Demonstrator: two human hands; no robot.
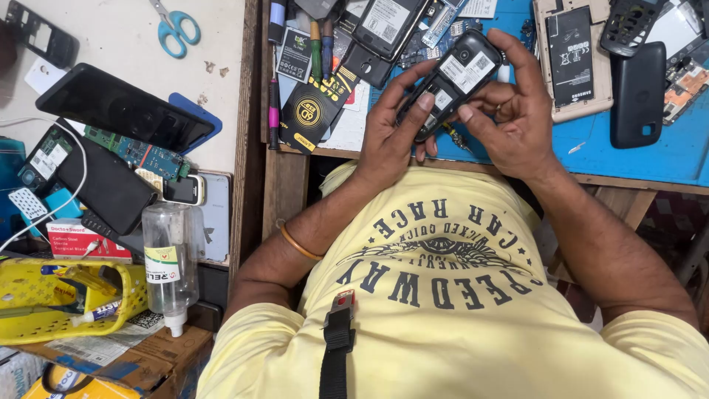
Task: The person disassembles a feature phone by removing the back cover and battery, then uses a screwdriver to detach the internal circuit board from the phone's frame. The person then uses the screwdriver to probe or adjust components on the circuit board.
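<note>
Hands meet over the near edge of the blue mat (665,151), holding a small black phone (456,74) with its back open and labels showing. The left hand (388,137) clasps the lower end, thumb pressed on the open back. The right hand (511,111) wraps the far side, fingers curled over the top. Working it cleanly seems to call for a firm left-hand hold and light thumb pressure. Scissors (176,28) lie far left, and a clear bottle (171,258) lies near left.
</note>
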